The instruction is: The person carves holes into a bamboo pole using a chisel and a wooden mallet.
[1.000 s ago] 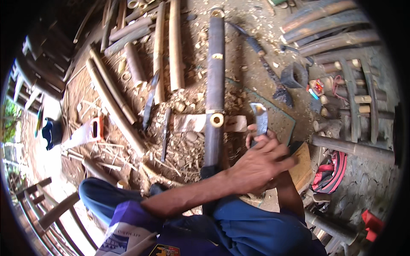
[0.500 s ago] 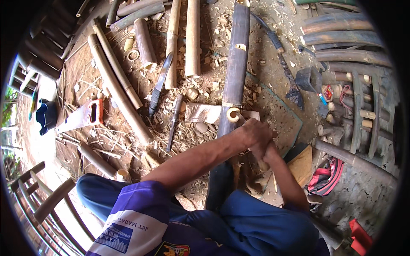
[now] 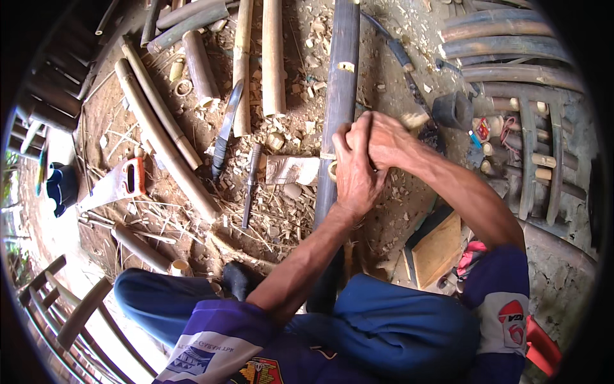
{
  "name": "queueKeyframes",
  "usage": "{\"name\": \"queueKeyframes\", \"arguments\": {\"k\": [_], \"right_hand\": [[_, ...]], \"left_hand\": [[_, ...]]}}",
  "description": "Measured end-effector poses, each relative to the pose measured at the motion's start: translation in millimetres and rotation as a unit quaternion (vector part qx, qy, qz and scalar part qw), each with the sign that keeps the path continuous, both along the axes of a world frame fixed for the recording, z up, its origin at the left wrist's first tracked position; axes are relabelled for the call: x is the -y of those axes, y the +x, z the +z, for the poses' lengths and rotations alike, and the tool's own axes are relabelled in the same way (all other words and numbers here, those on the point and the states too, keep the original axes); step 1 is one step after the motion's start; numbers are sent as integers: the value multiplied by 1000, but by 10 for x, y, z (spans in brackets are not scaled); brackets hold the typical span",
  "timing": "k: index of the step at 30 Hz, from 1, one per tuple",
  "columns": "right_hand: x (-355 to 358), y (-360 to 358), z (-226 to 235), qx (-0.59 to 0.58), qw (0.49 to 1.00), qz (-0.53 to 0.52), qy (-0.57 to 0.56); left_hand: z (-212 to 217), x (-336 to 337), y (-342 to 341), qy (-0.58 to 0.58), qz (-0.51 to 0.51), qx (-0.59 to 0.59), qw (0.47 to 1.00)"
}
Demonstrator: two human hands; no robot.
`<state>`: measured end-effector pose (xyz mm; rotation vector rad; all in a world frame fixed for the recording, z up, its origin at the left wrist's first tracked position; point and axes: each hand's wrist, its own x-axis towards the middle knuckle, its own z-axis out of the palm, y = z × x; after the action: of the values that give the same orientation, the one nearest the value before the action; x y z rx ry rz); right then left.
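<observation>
dark bamboo forms the long pole (image 3: 341,83) lying on the ground (image 3: 109,109), pointing away from the person, probably so both arms can reach it. the left hand (image 3: 357,169) and right hand (image 3: 387,141) meet at its right edge, fingers bent and bunched; whether they grip anything, i cannot tell. a knife (image 3: 228,130) and chisel (image 3: 252,185) lie left, seemingly for easy reach. toward the ground's right side stands a dark box (image 3: 441,114), contents unclear.

Small lettering (image 3: 208,349) runs above a blue picture (image 3: 192,361) on the left sleeve's (image 3: 233,342) white band. The right sleeve (image 3: 497,301) carries red letters (image 3: 526,325) beside a red emblem (image 3: 511,312); the shirt front bears a red-and-yellow badge (image 3: 262,371).
</observation>
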<state>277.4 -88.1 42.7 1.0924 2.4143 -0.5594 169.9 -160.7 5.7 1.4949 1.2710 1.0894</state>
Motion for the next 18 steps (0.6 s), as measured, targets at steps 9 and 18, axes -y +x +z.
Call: {"name": "queueKeyframes", "arguments": {"k": [9,18], "right_hand": [[714,470,-60,22,998,-50,-1],[1990,-278,-1140,-317,705,-621,-132]], "left_hand": [[0,519,212,28,-114,-98,988],[306,-30,-315,-70,-568,-274,773]]}}
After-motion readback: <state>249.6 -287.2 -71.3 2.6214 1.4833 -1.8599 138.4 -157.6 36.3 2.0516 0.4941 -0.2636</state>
